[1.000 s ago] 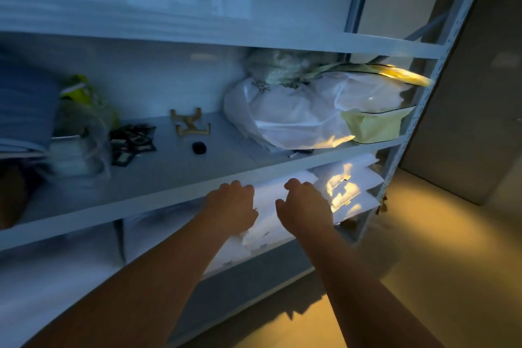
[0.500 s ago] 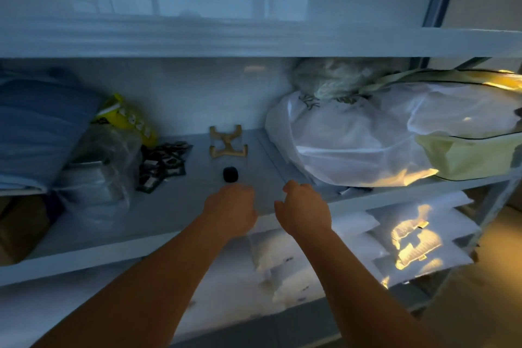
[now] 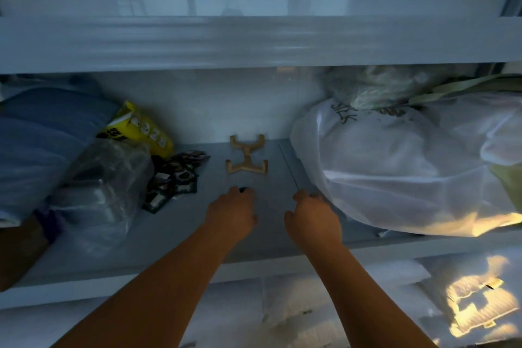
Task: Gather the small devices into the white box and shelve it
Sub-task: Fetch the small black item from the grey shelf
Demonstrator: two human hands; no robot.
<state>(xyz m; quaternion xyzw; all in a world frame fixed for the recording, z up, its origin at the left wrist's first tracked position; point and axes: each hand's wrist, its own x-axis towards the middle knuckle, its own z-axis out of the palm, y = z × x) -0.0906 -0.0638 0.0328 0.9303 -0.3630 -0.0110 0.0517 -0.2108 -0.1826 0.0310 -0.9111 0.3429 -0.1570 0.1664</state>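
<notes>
Right at the left fingertips sits a small black device [image 3: 243, 189] on the shelf [image 3: 271, 234], mostly hidden behind the left hand [image 3: 230, 213]; the fingers curl down over it and touch it, but whether they grip it I cannot tell. Right hand [image 3: 312, 216] rests beside it on the shelf, fingers bent and loose, holding nothing, its knuckles just beside the big white bag [image 3: 395, 172]. Just behind the device stands a wooden stand [image 3: 246, 157], apart from both hands. Left of that lies a heap of dark packets [image 3: 175, 178], then a clear bag [image 3: 104, 183], a yellow pack [image 3: 135, 128] behind it, and blue fabric [image 3: 42, 133] at far left.
</notes>
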